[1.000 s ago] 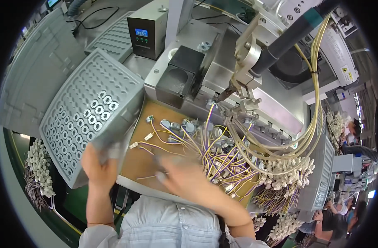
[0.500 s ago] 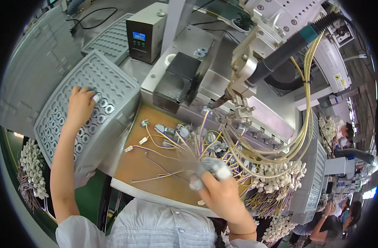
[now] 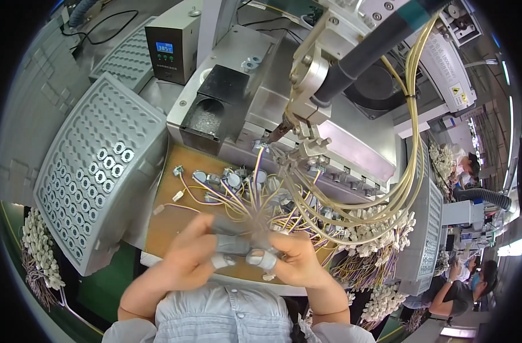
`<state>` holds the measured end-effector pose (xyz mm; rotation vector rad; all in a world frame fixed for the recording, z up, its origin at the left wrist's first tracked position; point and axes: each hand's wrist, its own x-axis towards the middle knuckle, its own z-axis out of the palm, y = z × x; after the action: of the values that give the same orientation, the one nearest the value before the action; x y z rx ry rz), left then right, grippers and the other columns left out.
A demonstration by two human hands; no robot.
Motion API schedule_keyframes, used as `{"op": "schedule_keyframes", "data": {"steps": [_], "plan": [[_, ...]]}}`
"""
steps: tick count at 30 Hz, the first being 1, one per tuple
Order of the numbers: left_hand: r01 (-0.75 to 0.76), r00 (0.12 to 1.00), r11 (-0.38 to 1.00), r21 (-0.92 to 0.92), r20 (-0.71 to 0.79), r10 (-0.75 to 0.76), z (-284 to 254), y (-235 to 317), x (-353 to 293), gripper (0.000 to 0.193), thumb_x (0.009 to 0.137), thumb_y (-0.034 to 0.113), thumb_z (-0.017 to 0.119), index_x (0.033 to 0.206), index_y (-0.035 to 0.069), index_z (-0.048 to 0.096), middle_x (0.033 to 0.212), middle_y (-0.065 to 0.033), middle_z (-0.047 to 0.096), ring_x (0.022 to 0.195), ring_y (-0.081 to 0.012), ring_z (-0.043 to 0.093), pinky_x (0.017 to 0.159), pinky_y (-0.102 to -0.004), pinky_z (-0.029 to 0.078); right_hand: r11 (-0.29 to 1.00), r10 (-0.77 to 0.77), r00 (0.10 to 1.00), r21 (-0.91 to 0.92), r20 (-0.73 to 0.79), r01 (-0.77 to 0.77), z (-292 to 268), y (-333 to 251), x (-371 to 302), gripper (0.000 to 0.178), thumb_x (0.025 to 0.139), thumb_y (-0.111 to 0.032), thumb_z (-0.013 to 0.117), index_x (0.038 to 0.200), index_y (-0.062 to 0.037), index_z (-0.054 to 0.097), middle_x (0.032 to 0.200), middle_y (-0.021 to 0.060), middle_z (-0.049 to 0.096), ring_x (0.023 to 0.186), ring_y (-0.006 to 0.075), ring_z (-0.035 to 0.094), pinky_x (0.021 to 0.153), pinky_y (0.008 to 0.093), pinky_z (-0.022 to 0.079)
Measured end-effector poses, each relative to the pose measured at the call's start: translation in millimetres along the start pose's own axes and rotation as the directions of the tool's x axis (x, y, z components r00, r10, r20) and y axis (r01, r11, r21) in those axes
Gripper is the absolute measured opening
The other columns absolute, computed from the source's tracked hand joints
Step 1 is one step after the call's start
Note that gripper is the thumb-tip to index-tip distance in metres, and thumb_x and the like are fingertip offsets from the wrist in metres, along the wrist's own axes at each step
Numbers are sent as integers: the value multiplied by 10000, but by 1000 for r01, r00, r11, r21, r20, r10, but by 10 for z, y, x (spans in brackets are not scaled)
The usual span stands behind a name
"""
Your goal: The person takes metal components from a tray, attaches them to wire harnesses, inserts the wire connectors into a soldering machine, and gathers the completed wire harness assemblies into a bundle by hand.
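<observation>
My left hand (image 3: 193, 251), blurred by motion, is closed close to my body over the front of the brown board (image 3: 161, 228). Beside it my right hand (image 3: 298, 260) is also closed. Both wear pale finger covers, and their fingertips nearly meet. What they pinch is smeared and mostly hidden. Just beyond the fingers lie round grey metal parts (image 3: 233, 180) with purple, yellow and white wires (image 3: 255, 197). One wired part (image 3: 261, 145) sits under the machine's metal tip (image 3: 281, 130). A grey moulded tray (image 3: 95, 108) to the left holds rows of round metal parts (image 3: 72, 194).
A black bin (image 3: 206, 120) of small pieces stands behind the board. A control box (image 3: 172, 48) is at the back left. Pale tubes (image 3: 412, 143) loop down at the right, near bundles of white connectors (image 3: 386, 234). Other people (image 3: 464, 291) sit at the far right.
My left hand has left the tray and come to my right hand in front of my body. The right hand has turned inward. The whole view has shifted slightly.
</observation>
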<state>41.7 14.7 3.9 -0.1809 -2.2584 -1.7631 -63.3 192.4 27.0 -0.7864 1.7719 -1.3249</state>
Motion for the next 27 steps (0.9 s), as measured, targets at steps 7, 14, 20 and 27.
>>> {"op": "schedule_keyframes", "data": {"steps": [7, 14, 20, 27], "plan": [[188, 970, 948, -257, -102, -220, 188, -48, -10, 376, 603, -91, 634, 965, 9, 611, 936, -107, 601, 834, -231, 609, 685, -288, 509, 952, -234, 972, -193, 34, 236, -105, -9, -47, 166, 789, -206, 660, 810, -49, 610, 563, 67, 485, 451, 184, 447, 434, 290, 353], [0, 994, 982, 191, -104, 21, 104, -4, 119, 232, 576, -79, 648, 796, -6, 648, 877, -83, 602, 763, -185, 597, 639, -268, 482, 987, -15, 999, -159, 37, 21, -148, 60, -31, 138, 806, -188, 633, 803, -52, 610, 534, 66, 500, 422, 155, 462, 426, 288, 367], [-230, 956, 923, 310, -107, 274, 206, -37, 157, 277, 540, -64, 623, 801, 26, 648, 789, -81, 592, 644, -202, 578, 524, -279, 450, 908, 324, 912, 187, 253, -375, -268, 38, -23, 103, 833, -157, 595, 810, -64, 632, 616, 19, 606, 527, 61, 555, 473, 195, 451], [-144, 986, 972, 187, 106, 126, 84, -42, 458, 282, 534, -19, 663, 808, 43, 648, 752, -58, 539, 689, -208, 541, 573, -325, 415, 910, 132, 965, 357, 227, -209, -321, 265, 93, 178, 844, -138, 575, 978, -20, 569, 687, 54, 625, 516, 79, 566, 439, 197, 467]]}}
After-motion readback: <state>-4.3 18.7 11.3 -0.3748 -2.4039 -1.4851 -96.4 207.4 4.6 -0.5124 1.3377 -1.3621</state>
